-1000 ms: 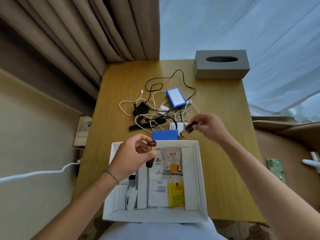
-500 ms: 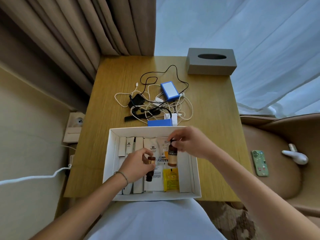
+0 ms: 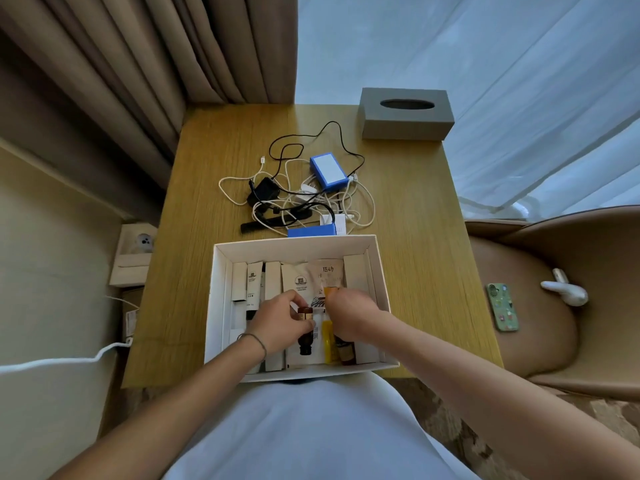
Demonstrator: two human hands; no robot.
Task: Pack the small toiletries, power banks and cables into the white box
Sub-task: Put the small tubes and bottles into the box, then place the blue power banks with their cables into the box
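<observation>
Both hands are down inside the white box [image 3: 375,268], which sits at the near edge of the wooden table [image 3: 214,188]. Her left hand [image 3: 277,322] pinches a small brown bottle [image 3: 305,332] lying lengthwise beside a yellow tube [image 3: 328,341]; the right hand [image 3: 349,315] curls over a second brown bottle [image 3: 346,349], though whether it grips it I cannot tell. To do this well, I'd lay each bottle flat, parallel to the sachets [image 3: 313,280] and slim cartons [image 3: 254,284], keeping space for what remains outside: two blue power banks [image 3: 327,169] and the tangled cables [image 3: 294,199] just beyond the box.
</observation>
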